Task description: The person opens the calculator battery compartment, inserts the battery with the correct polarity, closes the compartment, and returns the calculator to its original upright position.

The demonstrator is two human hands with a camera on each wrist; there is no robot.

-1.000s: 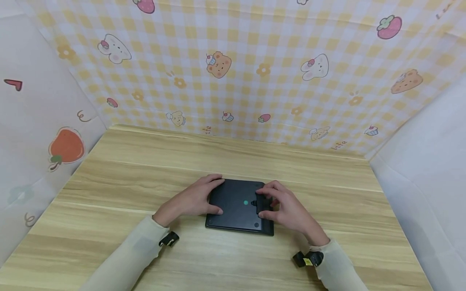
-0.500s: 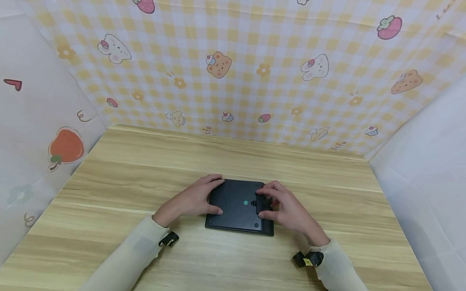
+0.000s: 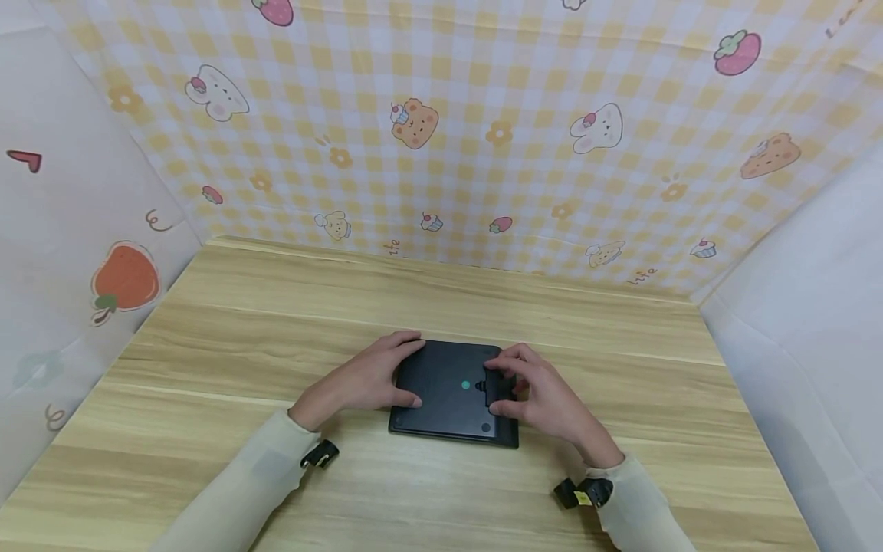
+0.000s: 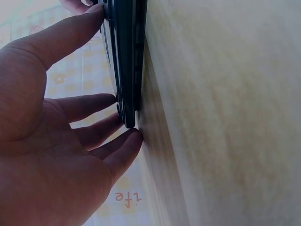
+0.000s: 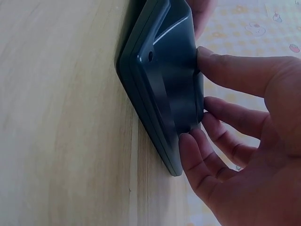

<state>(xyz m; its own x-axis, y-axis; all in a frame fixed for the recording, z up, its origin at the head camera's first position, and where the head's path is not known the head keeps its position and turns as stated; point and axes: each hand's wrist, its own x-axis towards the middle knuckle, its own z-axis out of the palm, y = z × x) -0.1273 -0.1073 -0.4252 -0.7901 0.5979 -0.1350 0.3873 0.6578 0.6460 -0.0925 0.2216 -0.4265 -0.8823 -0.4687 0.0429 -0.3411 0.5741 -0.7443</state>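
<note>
A black calculator (image 3: 441, 395) lies back side up on the wooden table, its thicker end to the right and a small green dot on its back. My left hand (image 3: 372, 377) grips its left end, thumb on the back and fingers at the far left corner. In the left wrist view the calculator (image 4: 123, 61) shows edge-on between thumb and fingers. My right hand (image 3: 545, 389) pinches the battery cover (image 3: 495, 387) with thumb and index finger at its two ends. From the right wrist, that cover (image 5: 199, 94) sits on the calculator's back, other fingertips close to the sloped end.
The table (image 3: 276, 307) has a light wood grain. Behind it hangs a yellow checked cloth (image 3: 455, 176) with cartoon prints, and white cloth walls (image 3: 83, 207) stand at the sides. Each sleeve carries a small black wrist camera (image 3: 320, 454).
</note>
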